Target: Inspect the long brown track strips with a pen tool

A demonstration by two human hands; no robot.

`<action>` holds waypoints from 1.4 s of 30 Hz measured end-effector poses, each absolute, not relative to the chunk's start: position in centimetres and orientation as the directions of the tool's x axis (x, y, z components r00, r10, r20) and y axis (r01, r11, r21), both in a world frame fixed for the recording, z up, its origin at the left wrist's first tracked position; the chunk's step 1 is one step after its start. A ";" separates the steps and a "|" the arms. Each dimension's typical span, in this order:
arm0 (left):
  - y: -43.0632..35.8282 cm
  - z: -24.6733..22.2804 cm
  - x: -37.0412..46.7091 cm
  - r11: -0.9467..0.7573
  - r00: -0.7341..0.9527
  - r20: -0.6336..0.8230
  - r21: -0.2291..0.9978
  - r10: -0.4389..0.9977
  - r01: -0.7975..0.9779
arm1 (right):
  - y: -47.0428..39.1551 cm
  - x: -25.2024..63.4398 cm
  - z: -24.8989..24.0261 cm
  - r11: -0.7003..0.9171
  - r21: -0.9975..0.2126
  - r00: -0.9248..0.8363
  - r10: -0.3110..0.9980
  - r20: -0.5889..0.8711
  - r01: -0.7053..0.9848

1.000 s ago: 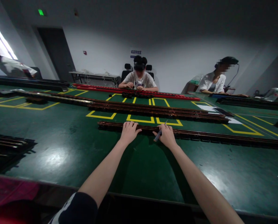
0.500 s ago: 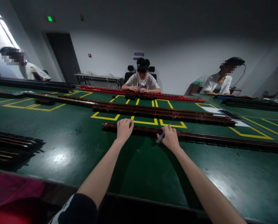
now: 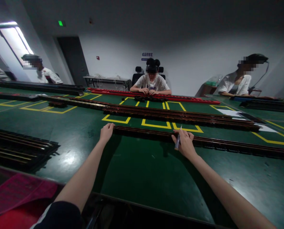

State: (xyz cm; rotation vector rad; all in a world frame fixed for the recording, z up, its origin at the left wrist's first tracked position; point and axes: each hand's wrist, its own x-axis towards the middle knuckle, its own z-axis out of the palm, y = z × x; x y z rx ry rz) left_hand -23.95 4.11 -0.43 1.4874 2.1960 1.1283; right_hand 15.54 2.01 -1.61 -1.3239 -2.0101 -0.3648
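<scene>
A long dark rail with copper-coloured lines (image 3: 144,132) lies across the green table in front of me. At its left end my left hand (image 3: 107,132) is closed, with the fingertips gripping that end. Farther along to the right, my right hand (image 3: 185,142) holds a slim grey pen-like tool (image 3: 177,142), its thin tip pointing up and away from me. The fingers of that hand also rest against the rail. I cannot tell the exact kind of tool.
Beyond the rail lies a bundle of similar rails (image 3: 168,113) over yellow floor-style markings. More rails (image 3: 20,148) are stacked at the left. A red slotted bar (image 3: 192,99) stretches in front of a seated person (image 3: 152,83). Other people sit at both sides.
My left hand has slid left to the rail's end and closed there. The pen-like tool in my right hand has turned more upright. The whole view has shifted slightly.
</scene>
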 end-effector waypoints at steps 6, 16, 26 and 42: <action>3.6 -0.3 -23.2 0.174 -0.373 0.194 0.635 0.907 0.753 | 0.8 9.7 -1.3 0.624 -0.232 -0.355 0.667 0.655 0.746; 3.1 -0.2 -22.6 0.190 -0.374 0.197 0.601 0.906 0.776 | 1.8 -3.4 -0.7 0.649 -0.721 -0.287 0.758 0.586 0.241; 3.4 0.1 -22.3 0.240 -0.397 0.170 0.567 0.902 0.788 | 4.2 -7.9 -0.5 0.432 -0.901 -0.160 0.887 0.433 -0.046; 3.6 -0.3 -22.7 0.211 -0.408 0.195 0.620 0.892 0.756 | 3.8 -8.7 -1.6 0.402 -0.915 -0.168 0.901 0.401 -0.031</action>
